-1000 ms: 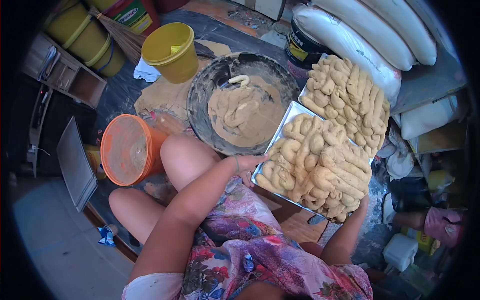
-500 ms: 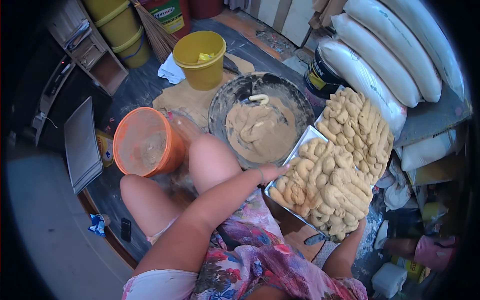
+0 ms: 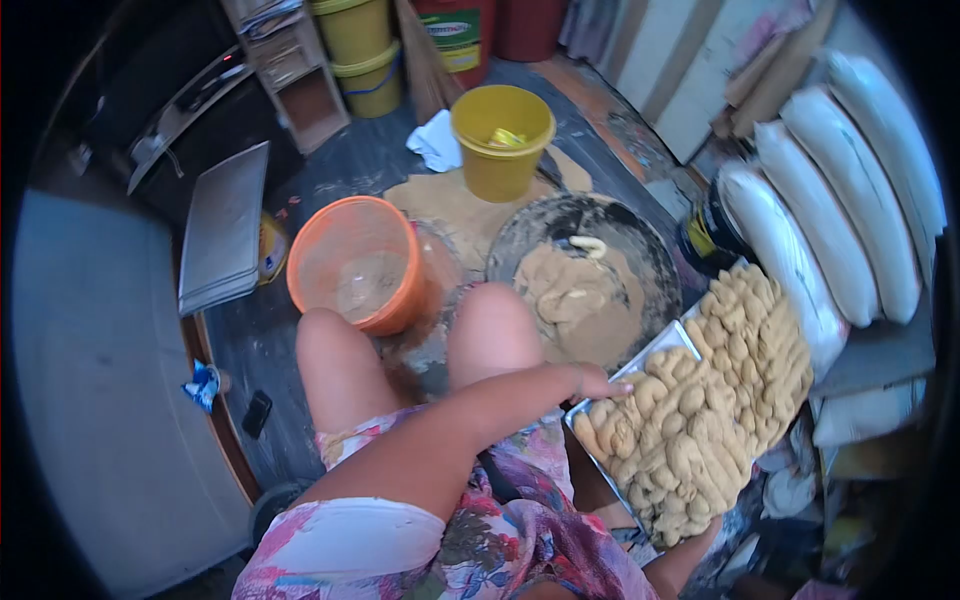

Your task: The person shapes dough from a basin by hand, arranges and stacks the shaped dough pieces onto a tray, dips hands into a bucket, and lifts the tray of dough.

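A metal tray (image 3: 603,468) piled with twisted, powder-coated dough pieces (image 3: 680,440) lies at my right front. My left hand (image 3: 597,384) grips its near left edge, thumb over the rim. At the tray's lower right side is my right hand (image 3: 700,535), mostly hidden under the tray and dough. A second heap of coated dough (image 3: 755,350) sits just beyond, touching or overlapping the first tray. The round black basin (image 3: 655,260) holds brown powder, coated dough and one pale, uncoated piece (image 3: 588,245).
An orange bucket (image 3: 355,262) with powder stands left of the basin, a yellow bucket (image 3: 503,140) behind it. White sacks (image 3: 850,200) are stacked at right. Flat trays (image 3: 225,225) lean at left; a phone (image 3: 257,413) lies on the floor.
The view has turned to the right-hand side's opposite, so the scene sits further right and lower. Both hands remain on the tray, which shows little change relative to the basin.
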Tool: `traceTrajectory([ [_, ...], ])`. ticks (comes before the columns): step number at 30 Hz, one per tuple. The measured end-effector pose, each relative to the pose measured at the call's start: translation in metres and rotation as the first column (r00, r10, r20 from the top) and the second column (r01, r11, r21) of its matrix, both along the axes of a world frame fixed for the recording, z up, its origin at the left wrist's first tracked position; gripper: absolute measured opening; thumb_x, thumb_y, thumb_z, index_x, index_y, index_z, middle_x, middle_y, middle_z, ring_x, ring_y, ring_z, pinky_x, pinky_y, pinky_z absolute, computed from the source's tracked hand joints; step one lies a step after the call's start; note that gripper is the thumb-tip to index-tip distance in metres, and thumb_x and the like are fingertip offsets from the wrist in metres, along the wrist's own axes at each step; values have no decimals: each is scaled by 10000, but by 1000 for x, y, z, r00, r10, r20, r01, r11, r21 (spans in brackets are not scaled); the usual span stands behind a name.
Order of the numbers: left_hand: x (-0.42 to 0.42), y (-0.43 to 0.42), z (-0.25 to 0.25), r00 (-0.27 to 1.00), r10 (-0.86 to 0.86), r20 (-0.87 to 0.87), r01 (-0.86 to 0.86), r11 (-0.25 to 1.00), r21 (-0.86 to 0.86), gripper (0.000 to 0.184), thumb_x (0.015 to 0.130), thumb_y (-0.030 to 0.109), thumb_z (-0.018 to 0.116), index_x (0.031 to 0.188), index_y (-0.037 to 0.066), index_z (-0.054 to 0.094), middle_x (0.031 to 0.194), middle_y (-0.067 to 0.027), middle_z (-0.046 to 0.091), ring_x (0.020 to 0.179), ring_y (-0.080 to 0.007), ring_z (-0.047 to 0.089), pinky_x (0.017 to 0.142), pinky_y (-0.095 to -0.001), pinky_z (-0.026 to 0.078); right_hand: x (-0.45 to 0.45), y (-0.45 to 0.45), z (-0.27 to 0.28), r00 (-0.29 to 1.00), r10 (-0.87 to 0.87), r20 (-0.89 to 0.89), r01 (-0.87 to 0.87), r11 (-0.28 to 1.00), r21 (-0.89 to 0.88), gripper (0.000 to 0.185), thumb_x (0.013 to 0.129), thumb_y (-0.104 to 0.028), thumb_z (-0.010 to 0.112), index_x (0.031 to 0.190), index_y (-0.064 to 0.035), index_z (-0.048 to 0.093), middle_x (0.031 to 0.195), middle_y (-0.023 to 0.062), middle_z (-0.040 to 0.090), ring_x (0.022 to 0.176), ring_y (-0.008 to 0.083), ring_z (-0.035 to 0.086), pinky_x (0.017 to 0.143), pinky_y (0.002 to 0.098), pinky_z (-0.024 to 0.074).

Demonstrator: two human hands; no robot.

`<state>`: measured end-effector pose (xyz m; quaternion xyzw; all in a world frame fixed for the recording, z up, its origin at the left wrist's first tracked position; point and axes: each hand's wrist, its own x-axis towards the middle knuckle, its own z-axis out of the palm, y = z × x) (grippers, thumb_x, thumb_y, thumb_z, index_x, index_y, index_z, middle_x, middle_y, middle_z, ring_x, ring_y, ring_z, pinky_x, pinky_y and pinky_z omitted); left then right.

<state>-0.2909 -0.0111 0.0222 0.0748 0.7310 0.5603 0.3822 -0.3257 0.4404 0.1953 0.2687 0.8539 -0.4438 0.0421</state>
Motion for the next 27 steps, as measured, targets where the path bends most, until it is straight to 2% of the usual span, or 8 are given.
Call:
traceTrajectory([
  [6,13,-17,23,956,202,-213,-178,976,127,723,917,617,292,947,-16,638,814,-166,637,864,-316,619,835,-419,452,-4,12,19,998,18,-54,7,904,428,394,921,-252,491,1168,45,566,1143,180,597,1024,275,573,908,368,442],
  [9,25,-56,13,508,711,-487,-452,701,551,511,942,455,448,1126,-3,577,980,-143,635,961,-283,599,879,-410,446,5,12,52,936,173,-307,134,630,765,396,922,-254,490,1168,47,565,1145,181,595,1030,275,570,914,368,438],
  [10,34,-87,12,573,764,-297,-506,614,605,451,932,381,501,1174,3,547,1039,-139,623,996,-271,582,896,-403,440,7,6,64,878,258,-402,205,557,805,396,923,-254,489,1169,47,565,1146,181,595,1032,275,569,916,368,436],
  [11,46,-132,14,615,783,-94,-565,521,639,423,923,306,555,1222,9,517,1098,-135,610,1032,-259,566,913,-397,434,8,-5,77,814,336,-473,234,556,798,397,923,-255,489,1169,48,565,1147,181,594,1034,275,568,918,368,435],
  [15,120,-296,-20,59,998,5,-935,53,351,396,885,361,562,1140,59,584,928,-35,624,845,-136,565,765,-304,465,3,-169,90,641,465,-610,23,783,621,403,934,-257,482,1158,67,568,1186,183,573,1105,264,509,977,360,363],
  [19,222,-420,-97,-545,737,399,-620,-675,400,310,858,303,582,1069,76,587,988,-65,577,871,-205,560,697,-347,473,11,-383,21,541,626,-561,-449,779,437,269,891,-172,529,1050,29,608,1098,100,593,1009,225,543,926,330,402],
  [21,274,-447,-110,-684,502,530,-403,-865,298,366,861,315,572,1126,65,545,1072,-110,537,960,-240,550,757,-376,466,39,-477,-24,297,859,-418,-706,492,510,181,852,-95,548,995,-15,623,1039,110,606,974,220,569,911,325,416],
  [27,365,-474,-191,-735,158,659,-149,-986,70,596,862,372,558,1346,91,352,1235,-103,439,1041,-252,497,800,-444,437,153,-669,-165,-178,928,-326,-981,-143,128,185,839,-121,611,994,-20,622,966,180,617,936,282,598,845,360,454],
])
